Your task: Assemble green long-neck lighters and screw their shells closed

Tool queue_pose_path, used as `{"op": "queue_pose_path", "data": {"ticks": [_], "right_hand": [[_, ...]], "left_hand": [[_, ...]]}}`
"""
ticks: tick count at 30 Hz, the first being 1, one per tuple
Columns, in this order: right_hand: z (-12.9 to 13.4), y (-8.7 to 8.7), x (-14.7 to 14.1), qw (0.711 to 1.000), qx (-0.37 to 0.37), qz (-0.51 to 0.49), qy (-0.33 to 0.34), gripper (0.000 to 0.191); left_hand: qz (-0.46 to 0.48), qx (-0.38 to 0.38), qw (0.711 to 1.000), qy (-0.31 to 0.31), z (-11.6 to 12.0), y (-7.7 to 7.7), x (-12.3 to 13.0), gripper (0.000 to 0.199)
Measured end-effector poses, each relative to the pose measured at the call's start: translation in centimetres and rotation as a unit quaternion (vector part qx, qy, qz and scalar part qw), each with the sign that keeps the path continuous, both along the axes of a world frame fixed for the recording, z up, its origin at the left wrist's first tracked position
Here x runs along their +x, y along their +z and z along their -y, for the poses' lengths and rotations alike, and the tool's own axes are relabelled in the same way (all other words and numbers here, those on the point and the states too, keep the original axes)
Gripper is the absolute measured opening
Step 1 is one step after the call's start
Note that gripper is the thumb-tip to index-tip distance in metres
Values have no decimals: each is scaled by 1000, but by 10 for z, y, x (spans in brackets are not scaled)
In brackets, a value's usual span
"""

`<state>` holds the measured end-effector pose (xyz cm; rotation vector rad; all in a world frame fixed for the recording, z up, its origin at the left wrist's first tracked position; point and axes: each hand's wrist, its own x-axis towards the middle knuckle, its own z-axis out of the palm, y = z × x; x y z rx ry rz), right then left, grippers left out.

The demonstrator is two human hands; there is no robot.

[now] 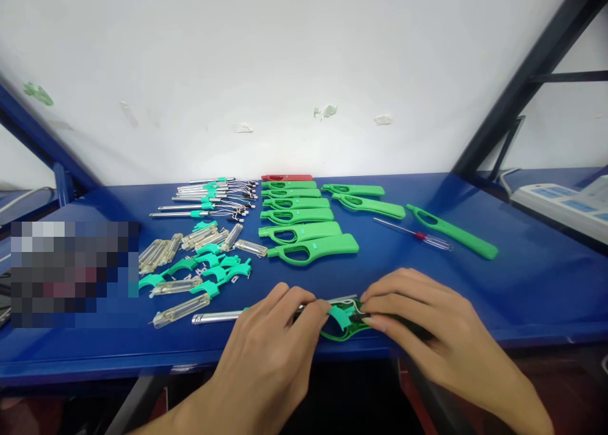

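Note:
My left hand [278, 337] and my right hand [427, 324] are over a green lighter shell [339, 335] at the table's front edge. A silver metal tube [216, 318] sticks out to the left from under my left hand. A teal trigger piece [341, 316] and white wires [354, 303] show between the hands. The left fingers are closed at the shell's left part, thumb and forefinger by the trigger. My right fingers are bent together at a small black part [358, 318] near the wires, and they hide the shell's right end.
Green shells [332, 246] lie in a column behind, with a red one [287, 178] at the back. Left are clear fuel tanks [183, 310], teal triggers [209, 288] and metal tubes [183, 214]. A screwdriver [420, 235] lies right.

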<state>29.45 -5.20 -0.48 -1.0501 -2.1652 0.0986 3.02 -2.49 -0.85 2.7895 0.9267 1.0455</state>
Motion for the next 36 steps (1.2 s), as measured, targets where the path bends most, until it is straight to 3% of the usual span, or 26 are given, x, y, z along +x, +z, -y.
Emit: {"op": "queue_pose_path", "data": {"ticks": [5, 18, 36], "right_hand": [[-1, 0, 0, 1000, 2, 5, 8, 8], [-2, -3, 3, 1000, 16, 18, 18, 6], [0, -3, 0, 1000, 23, 14, 2, 9]], "left_hand": [[17, -5, 1000, -16, -2, -2, 4, 20], [25, 41, 999, -13, -3, -2, 5, 40], [13, 56, 998, -8, -5, -2, 1, 52]]}}
